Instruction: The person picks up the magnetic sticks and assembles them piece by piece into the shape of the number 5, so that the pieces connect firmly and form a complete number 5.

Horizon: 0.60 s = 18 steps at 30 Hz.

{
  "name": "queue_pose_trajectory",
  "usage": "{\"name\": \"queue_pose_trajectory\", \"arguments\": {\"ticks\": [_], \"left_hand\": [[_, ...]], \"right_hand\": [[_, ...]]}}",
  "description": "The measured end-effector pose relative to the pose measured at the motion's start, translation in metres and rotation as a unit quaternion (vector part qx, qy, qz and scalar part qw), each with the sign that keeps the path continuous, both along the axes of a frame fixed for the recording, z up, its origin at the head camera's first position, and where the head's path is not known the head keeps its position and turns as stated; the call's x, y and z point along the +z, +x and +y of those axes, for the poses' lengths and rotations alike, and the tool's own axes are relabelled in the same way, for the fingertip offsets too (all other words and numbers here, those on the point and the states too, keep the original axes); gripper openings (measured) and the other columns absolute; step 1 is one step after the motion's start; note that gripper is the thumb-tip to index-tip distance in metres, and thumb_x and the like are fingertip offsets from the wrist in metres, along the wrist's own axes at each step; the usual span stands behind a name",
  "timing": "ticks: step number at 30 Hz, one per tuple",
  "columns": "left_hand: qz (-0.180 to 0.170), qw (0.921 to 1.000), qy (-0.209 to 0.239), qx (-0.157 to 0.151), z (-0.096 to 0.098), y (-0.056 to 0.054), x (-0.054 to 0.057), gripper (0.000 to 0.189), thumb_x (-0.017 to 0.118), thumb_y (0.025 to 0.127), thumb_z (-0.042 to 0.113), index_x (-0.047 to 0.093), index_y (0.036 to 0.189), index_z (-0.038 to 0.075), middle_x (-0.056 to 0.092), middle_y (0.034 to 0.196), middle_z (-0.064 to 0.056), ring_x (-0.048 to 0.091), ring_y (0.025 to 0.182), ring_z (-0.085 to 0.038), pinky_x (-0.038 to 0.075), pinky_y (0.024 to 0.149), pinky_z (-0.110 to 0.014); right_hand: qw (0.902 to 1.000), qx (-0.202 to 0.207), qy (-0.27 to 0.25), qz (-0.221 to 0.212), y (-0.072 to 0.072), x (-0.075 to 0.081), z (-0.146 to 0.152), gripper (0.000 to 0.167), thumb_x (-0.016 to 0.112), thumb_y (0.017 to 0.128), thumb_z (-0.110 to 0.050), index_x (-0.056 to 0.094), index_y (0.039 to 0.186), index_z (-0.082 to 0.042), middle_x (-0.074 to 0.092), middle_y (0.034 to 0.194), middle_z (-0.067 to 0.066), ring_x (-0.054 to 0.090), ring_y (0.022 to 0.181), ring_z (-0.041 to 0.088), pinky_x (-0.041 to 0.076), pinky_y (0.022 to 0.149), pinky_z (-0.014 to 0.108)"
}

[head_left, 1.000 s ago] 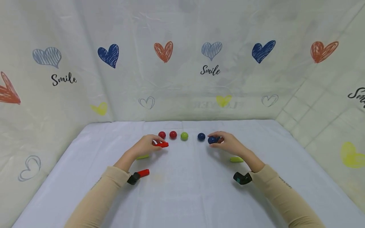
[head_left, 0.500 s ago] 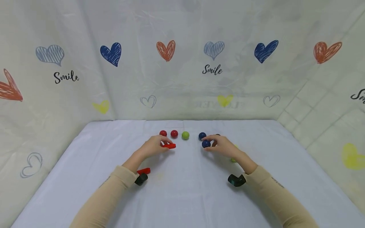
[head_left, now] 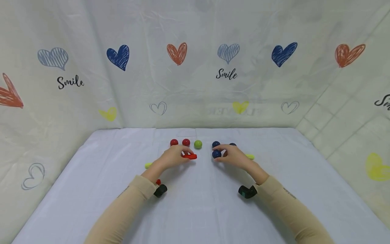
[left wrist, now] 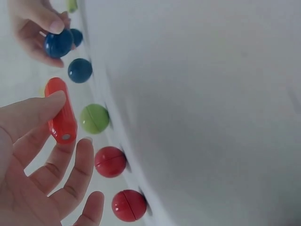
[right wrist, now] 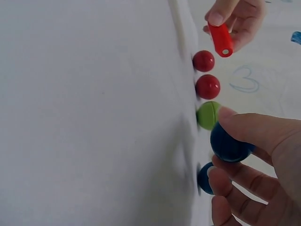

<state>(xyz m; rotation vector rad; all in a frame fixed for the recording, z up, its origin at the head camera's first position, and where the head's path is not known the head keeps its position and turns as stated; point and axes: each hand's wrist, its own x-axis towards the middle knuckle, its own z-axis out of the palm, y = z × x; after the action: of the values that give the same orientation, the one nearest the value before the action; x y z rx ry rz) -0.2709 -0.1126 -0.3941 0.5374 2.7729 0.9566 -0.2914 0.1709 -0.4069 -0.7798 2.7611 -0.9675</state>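
Pinched between the thumb and fingers of my left hand point(head_left: 175, 157) is a short red stick point(left wrist: 61, 113) with a small grey disc in its end. It is held in the air and points toward the right hand. My right hand point(head_left: 234, 157) grips a dark blue ball point(right wrist: 230, 143) between thumb and index finger, its other fingers loosely bent. A gap separates the red stick from this ball. Behind the hands stand two red balls point(head_left: 186, 142), a green ball point(head_left: 198, 144) and a blue ball point(head_left: 216, 144). Another dark blue ball point(head_left: 233, 144) is mostly hidden by the right hand.
One yellow-green stick point(head_left: 250, 156) lies beyond the right hand, another point(head_left: 148, 165) by the left wrist. A second red stick point(head_left: 158, 182) is mostly covered by the left sleeve. White cloth point(head_left: 195, 210) covers the table; a printed curtain point(head_left: 195, 84) hangs behind.
The left hand has carried the red stick to the right. My right hand has brought the blue ball left and slightly nearer, so the two stand closer together.
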Motion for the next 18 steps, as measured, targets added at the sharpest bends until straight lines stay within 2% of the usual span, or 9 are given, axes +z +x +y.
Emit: {"name": "queue_pose_trajectory", "arguments": {"ticks": [9,18], "left_hand": [[0.009,0.9999,-0.004,-0.008,0.008,-0.005,-0.004,0.028,0.077,0.092,0.012,0.075,0.119,0.016,0.068,0.106,-0.001,0.060,0.096,-0.019,0.052,0.080,-0.039],[-0.005,0.9998,-0.006,-0.015,0.019,-0.013,-0.007,0.028,0.075,0.094,0.011,0.075,0.122,0.016,0.068,0.107,-0.001,0.059,0.099,-0.020,0.052,0.083,-0.034]], "right_hand": [[0.9998,-0.008,0.009,-0.014,-0.005,-0.002,-0.008,0.047,0.082,0.089,-0.016,0.067,0.131,-0.002,0.067,0.115,0.011,0.055,0.069,0.015,0.048,0.063,0.028],[0.9996,-0.006,0.015,-0.022,-0.007,-0.004,-0.016,0.046,0.083,0.088,-0.017,0.069,0.130,-0.004,0.067,0.106,0.006,0.055,0.068,0.015,0.047,0.064,0.029]]}}
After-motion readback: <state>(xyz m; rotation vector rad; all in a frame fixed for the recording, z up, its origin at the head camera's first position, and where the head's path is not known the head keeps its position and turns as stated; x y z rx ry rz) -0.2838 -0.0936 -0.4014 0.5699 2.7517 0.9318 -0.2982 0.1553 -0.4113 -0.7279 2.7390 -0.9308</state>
